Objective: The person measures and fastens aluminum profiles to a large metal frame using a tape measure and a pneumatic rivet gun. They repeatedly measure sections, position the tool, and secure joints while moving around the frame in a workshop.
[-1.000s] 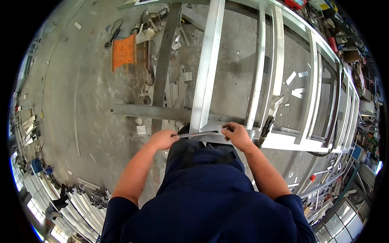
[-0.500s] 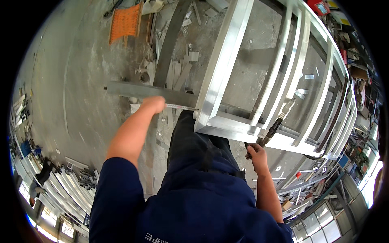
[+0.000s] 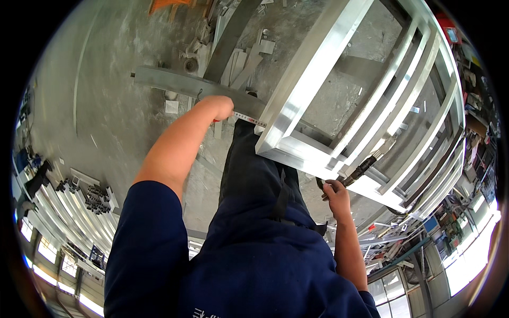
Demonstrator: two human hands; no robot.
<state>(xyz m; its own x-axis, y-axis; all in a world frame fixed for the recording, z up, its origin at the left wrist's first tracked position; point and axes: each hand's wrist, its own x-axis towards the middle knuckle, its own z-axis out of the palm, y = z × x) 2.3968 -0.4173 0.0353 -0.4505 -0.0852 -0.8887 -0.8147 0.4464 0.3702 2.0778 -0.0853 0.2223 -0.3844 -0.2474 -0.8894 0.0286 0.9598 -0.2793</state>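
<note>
My left hand (image 3: pixel 218 108) is closed around a tape measure; only a bit of red casing shows below the fingers. Its pale, marked blade (image 3: pixel 248 118) runs from the hand to the near left corner of a large silver metal frame (image 3: pixel 297 95). The frame has several parallel bars and stands raised in front of my legs. At its near edge my right hand (image 3: pixel 337 197) has its fingers curled on a black, rod-shaped tool with a bright metal end (image 3: pixel 360 168). That tool reaches over the frame's near rail; its exact kind is not clear.
A grey beam (image 3: pixel 175 80) extends left from the frame, and another dark beam (image 3: pixel 228 42) crosses behind it. Scrap pieces (image 3: pixel 239 66) lie on the concrete floor. Long metal profiles (image 3: pixel 63 212) are stacked at the left. Cluttered materials (image 3: pixel 472 79) line the far right.
The whole view has shifted, with the frame and beams sitting differently in it. My left hand is nearer the frame corner and the visible blade is shorter. Both hands keep their grips.
</note>
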